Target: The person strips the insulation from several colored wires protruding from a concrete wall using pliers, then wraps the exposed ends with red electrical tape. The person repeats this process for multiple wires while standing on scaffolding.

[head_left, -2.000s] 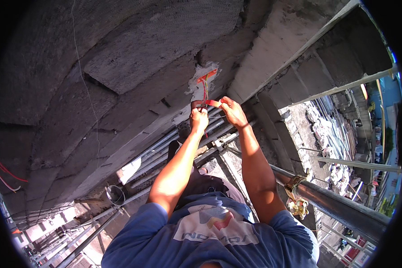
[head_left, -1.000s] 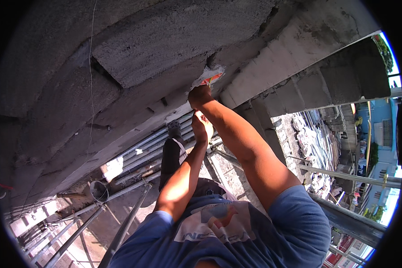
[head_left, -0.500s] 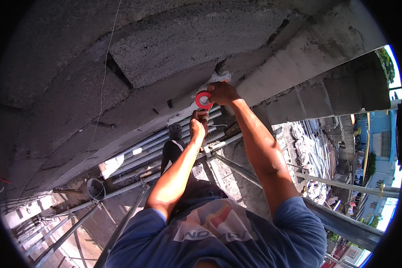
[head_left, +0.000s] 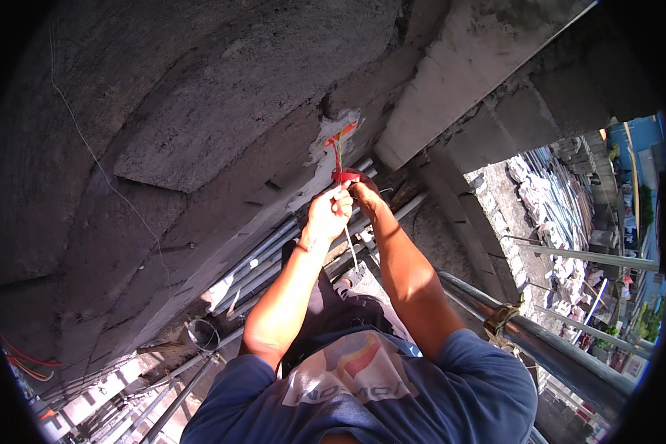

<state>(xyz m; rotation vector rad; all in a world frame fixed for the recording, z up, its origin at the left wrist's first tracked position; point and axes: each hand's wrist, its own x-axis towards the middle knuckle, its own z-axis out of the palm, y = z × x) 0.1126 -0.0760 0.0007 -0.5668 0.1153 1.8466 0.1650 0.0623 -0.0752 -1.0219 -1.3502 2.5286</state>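
A roll of red tape (head_left: 345, 176) is seen edge-on in my right hand (head_left: 365, 195), whose fingers are closed round it. Just beside it, my left hand (head_left: 328, 213) pinches the thin wires (head_left: 338, 155) with its fingertips. These red and greenish-yellow wires hang from an orange box (head_left: 341, 134) set into the rough block wall. A pale cable (head_left: 351, 244) runs down from below my hands. Whether a strip of tape is wound on the wires is too small to tell.
A grey block wall (head_left: 222, 96) rises ahead and to the left. Metal scaffold pipes (head_left: 555, 362) cross at the right and below. A bucket (head_left: 202, 335) stands at the lower left, near loose red and white wires (head_left: 29, 362). A thin string (head_left: 96, 159) hangs along the wall.
The tape roll has turned from face-on to edge-on and sits lower, close to my left fingers. My right hand has come down from the wall box, uncovering it and the wires. The view has shifted.
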